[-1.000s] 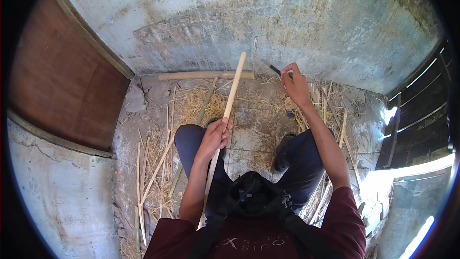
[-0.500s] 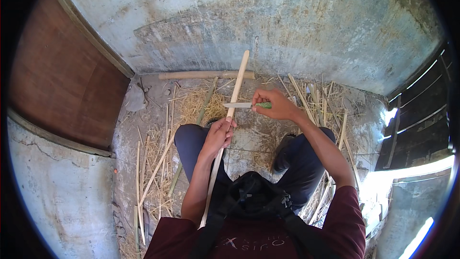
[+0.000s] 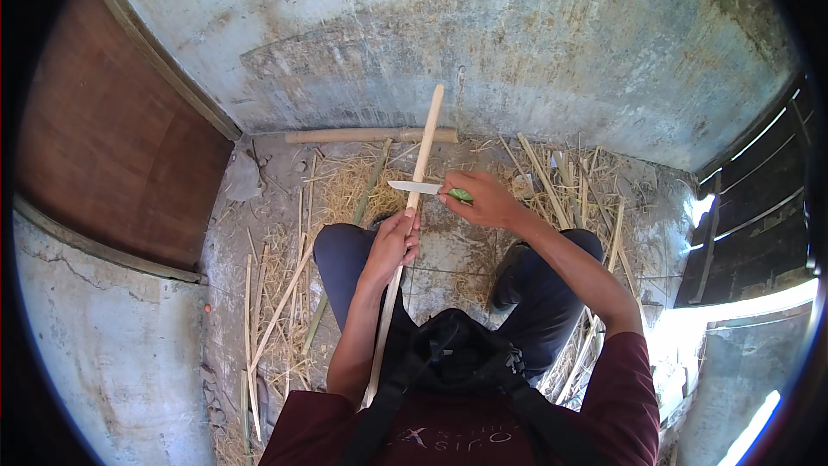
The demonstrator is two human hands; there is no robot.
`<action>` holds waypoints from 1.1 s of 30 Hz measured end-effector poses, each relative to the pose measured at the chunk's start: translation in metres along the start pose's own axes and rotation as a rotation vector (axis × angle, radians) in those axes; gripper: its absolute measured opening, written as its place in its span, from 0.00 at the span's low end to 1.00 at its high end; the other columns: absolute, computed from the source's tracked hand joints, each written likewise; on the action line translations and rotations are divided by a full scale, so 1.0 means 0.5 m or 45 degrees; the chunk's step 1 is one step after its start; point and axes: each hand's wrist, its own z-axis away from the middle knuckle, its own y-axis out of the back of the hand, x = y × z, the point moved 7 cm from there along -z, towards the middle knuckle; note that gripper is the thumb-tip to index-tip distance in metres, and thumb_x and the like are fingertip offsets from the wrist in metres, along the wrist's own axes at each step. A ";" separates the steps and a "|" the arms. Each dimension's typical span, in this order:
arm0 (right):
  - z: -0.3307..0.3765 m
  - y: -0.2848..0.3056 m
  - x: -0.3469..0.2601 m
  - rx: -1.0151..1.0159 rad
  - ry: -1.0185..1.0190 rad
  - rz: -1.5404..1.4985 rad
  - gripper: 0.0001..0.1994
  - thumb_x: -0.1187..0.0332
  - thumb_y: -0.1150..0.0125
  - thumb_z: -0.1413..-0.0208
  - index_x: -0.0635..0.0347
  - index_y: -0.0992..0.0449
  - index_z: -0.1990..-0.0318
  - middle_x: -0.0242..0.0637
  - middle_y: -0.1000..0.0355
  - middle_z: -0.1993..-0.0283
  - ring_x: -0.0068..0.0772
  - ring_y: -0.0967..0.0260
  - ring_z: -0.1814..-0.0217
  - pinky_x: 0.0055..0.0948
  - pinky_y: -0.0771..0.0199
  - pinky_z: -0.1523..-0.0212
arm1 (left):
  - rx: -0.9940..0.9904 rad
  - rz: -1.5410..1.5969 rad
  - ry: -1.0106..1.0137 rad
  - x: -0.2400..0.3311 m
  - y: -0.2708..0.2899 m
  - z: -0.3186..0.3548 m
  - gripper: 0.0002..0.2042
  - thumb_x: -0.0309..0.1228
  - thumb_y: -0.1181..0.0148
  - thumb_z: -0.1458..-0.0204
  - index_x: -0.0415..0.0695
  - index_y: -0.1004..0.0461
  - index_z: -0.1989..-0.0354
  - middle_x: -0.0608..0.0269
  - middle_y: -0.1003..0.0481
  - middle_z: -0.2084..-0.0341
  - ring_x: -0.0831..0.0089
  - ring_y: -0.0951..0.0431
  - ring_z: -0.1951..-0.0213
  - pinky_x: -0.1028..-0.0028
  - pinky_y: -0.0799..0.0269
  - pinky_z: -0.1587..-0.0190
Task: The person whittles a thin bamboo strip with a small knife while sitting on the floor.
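A long, pale bamboo strip [image 3: 427,140] slants up and away from my lap, its far end towards the wall. My left hand [image 3: 393,246] is closed around it near its middle, and its lower part runs down beside my left forearm. In my right hand [image 3: 481,198] is a knife [image 3: 414,186] with a green handle, gripped with the fingers wrapped round it. The blade points left and lies across the strip just beyond my left fingers.
Thin shavings [image 3: 354,190] and loose strips [image 3: 274,311] cover the floor on both sides of my legs. A bamboo pole [image 3: 371,135] lies along the foot of the concrete wall [image 3: 517,43]. At the left is a brown wooden panel [image 3: 129,121]; dark slats [image 3: 750,224] stand at the right.
The knife and my right hand have shifted a little to the left, so more blade shows past the strip. The strip's far end has tilted slightly left.
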 end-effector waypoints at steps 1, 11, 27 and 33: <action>-0.002 0.001 -0.007 0.023 0.018 0.018 0.07 0.66 0.35 0.33 0.59 0.25 0.56 0.46 0.22 0.63 0.55 0.22 0.60 0.49 0.26 0.60 | 0.004 -0.008 -0.004 0.004 0.001 0.003 0.18 0.45 0.56 0.21 0.47 0.33 0.63 0.77 0.43 0.79 0.84 0.45 0.82 0.79 0.49 0.82; 0.001 0.007 -0.030 0.048 0.081 0.005 0.05 0.69 0.34 0.35 0.59 0.24 0.58 0.45 0.21 0.61 0.54 0.22 0.60 0.47 0.23 0.60 | 0.032 -0.044 -0.025 0.008 -0.004 0.005 0.19 0.46 0.56 0.21 0.47 0.33 0.63 0.76 0.42 0.79 0.84 0.45 0.81 0.79 0.47 0.81; 0.001 0.004 -0.022 0.113 0.123 0.139 0.06 0.69 0.32 0.36 0.59 0.22 0.58 0.44 0.22 0.63 0.53 0.22 0.66 0.46 0.26 0.68 | 0.113 -0.056 -0.023 -0.003 0.000 -0.004 0.20 0.47 0.54 0.22 0.46 0.33 0.64 0.75 0.40 0.80 0.84 0.43 0.83 0.78 0.46 0.82; -0.005 0.013 -0.023 0.115 0.048 0.172 0.05 0.69 0.34 0.36 0.57 0.21 0.56 0.44 0.21 0.61 0.54 0.22 0.64 0.46 0.23 0.65 | 0.131 -0.094 -0.044 0.010 -0.003 -0.005 0.20 0.47 0.54 0.22 0.46 0.33 0.64 0.75 0.40 0.79 0.84 0.43 0.83 0.78 0.44 0.81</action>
